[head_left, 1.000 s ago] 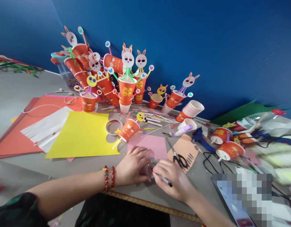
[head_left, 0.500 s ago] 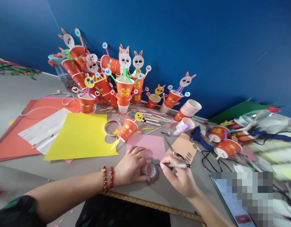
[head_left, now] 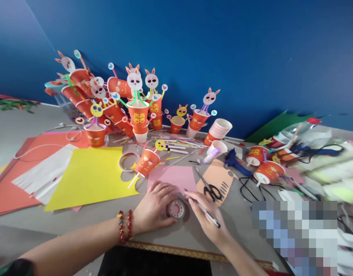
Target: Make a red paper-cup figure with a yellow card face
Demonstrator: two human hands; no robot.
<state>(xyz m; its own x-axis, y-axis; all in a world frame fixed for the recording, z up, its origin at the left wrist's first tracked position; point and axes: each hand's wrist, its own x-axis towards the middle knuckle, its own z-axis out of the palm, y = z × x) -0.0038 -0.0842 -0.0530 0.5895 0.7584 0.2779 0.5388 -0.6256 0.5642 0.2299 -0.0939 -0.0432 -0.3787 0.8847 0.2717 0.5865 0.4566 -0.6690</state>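
My left hand (head_left: 155,209), with beaded bracelets on its wrist, rests on the grey table with thumb and fingers closed around a small tape roll (head_left: 182,210). The roll lies flat, showing a pale core with small holes. My right hand (head_left: 208,214) grips a slim pen (head_left: 208,217), its tip pointing at the near edge of the pink paper (head_left: 171,176). Black-handled scissors (head_left: 212,191) lie just beyond the right hand, on the peach paper (head_left: 222,174) with cut-outs. The fingertips of my left hand reach the pink sheet's near edge.
Decorated red paper cups (head_left: 138,115) with rabbit heads crowd the wall side. Yellow paper (head_left: 87,172) lies at left, near a larger tape roll (head_left: 129,168). A stack of cups (head_left: 221,128), a purple glue stick (head_left: 212,154) and a blue glue gun (head_left: 236,163) stand or lie rightward.
The view has shifted, and objects sit further left in the picture. My right hand has tilted the pen, its tip now nearer the pink paper. The scissors show more fully.
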